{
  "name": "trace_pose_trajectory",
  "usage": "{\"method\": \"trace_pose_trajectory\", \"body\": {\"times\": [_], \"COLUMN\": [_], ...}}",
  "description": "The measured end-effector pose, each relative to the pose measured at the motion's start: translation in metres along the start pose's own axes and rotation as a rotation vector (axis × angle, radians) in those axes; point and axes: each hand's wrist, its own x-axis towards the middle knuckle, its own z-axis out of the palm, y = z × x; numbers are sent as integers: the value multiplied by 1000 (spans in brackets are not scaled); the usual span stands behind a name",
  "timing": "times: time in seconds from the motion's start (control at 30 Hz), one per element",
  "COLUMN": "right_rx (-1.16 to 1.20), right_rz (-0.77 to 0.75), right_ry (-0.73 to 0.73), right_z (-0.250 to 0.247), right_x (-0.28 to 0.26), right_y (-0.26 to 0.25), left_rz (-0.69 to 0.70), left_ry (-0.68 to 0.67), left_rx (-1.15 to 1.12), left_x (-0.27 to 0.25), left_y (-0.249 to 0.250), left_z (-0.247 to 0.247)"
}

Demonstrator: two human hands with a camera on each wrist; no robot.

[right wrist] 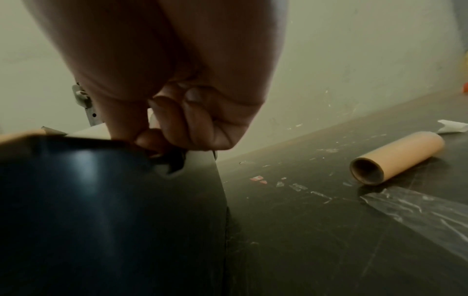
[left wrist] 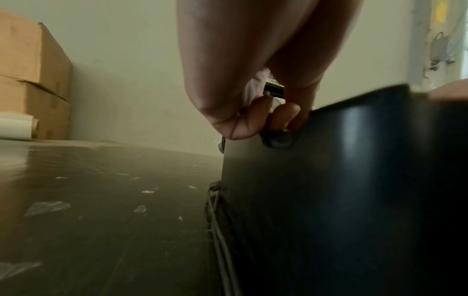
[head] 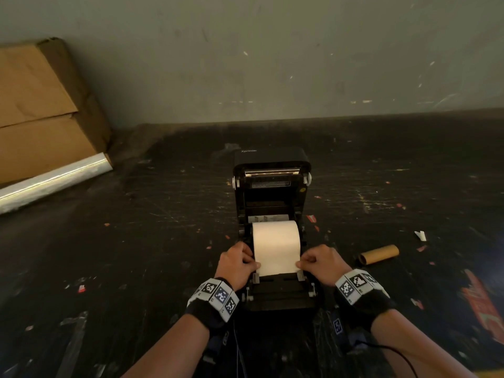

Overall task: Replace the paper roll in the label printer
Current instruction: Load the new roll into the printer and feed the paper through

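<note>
A black label printer [head: 272,296] stands in the middle of the dark table with its lid [head: 271,159] swung open towards the wall. A white paper roll [head: 275,236] sits in its bay, its loose end drawn towards me over the front. My left hand [head: 240,264] pinches the left edge of that paper and my right hand [head: 317,264] pinches the right edge. In the left wrist view curled fingers [left wrist: 243,124] rest at the printer's black side [left wrist: 329,180]. The right wrist view shows curled fingers [right wrist: 177,124] above the printer's other side [right wrist: 101,200].
An empty cardboard core [head: 379,255] lies right of the printer, also in the right wrist view as the tube [right wrist: 397,158] beside clear film [right wrist: 418,208]. Cardboard boxes [head: 41,110] and a film roll [head: 54,181] stand at the back left. Paper scraps litter the table [head: 136,241].
</note>
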Motion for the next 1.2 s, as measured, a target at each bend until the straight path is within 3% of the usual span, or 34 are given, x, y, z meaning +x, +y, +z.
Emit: {"method": "trace_pose_trajectory", "body": {"times": [0.3, 0.57, 1.2], "right_rx": [-67, -32, -117], "right_rz": [10, 18, 0], "right_ry": [-102, -105, -153], "right_z": [-8, -8, -5], "right_x": [4, 7, 12], "right_y": [-5, -2, 1], "left_rz": [-14, -82, -118], "left_ry": [-91, -184, -193], "left_rx": [40, 10, 3], "left_x": [3, 8, 12], "left_y": [0, 4, 5], "left_z": [-1, -9, -11]}}
